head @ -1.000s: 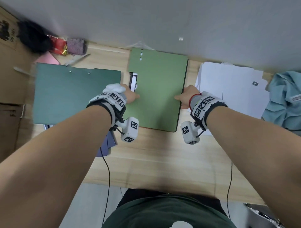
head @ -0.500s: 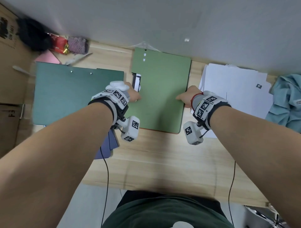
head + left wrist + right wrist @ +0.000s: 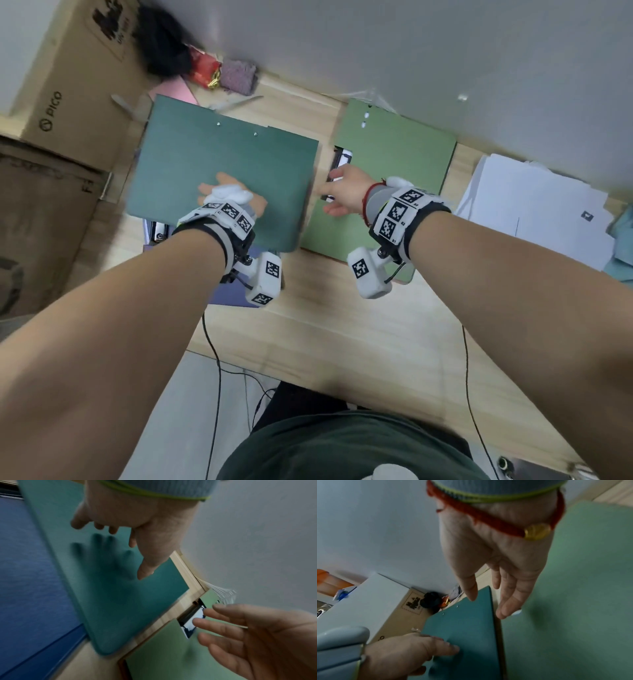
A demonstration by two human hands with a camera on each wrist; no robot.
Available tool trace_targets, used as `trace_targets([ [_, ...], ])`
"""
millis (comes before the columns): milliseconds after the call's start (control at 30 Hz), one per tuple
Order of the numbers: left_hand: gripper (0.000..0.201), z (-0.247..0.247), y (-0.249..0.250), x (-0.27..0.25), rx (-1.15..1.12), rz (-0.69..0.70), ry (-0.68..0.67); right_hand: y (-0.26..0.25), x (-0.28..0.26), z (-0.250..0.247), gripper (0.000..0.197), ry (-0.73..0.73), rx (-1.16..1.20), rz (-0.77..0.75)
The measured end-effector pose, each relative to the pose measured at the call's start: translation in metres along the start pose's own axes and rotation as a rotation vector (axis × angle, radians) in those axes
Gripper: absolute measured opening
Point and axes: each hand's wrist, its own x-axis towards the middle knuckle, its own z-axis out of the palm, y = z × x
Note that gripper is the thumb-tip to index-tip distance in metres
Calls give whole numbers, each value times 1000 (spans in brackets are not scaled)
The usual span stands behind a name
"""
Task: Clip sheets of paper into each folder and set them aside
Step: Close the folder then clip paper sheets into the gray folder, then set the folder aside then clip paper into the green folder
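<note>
A dark green folder (image 3: 222, 161) lies closed at the left of the desk, and a light green folder (image 3: 397, 164) lies closed beside it on the right. My left hand (image 3: 226, 188) is spread flat over the dark green folder (image 3: 137, 601), with its shadow just under the fingers. My right hand (image 3: 334, 197) reaches with straight fingers over the light green folder's left edge, by the black and white clip (image 3: 340, 159) that sticks out there. In the right wrist view the right hand (image 3: 488, 605) hovers over the gap between the two folders. Neither hand holds anything.
A stack of white paper (image 3: 534, 205) lies at the right of the desk (image 3: 342, 329). A blue folder (image 3: 233, 296) shows under the dark green one. Cardboard boxes (image 3: 68, 102) stand at the left, small clutter sits at the back left, and a wall runs close behind.
My left hand left the light green folder and moved left onto the dark green one. My right hand crossed from the light green folder's right edge to its left edge. The head view swung left.
</note>
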Motion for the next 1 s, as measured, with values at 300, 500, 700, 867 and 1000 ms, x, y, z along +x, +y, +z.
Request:
trace_targets([
  [300,54,-30,-28,-14,171,90,-158,-4,3,53,54,10,255,44],
  [500,97,-29,-38,-9,121,74,-161,-3,-10,52,36,-84,350,71],
  [700,113,-42,-51,-33,95,68,-93,0,-10,56,22,7,307,26],
  [867,119,-51,-50,-49,-91,-28,-21,-2,-29,56,35,-7,186,-116],
  [1000,143,-66,-37,-50,-315,-98,1,-8,-64,35,24,-139,346,-247],
])
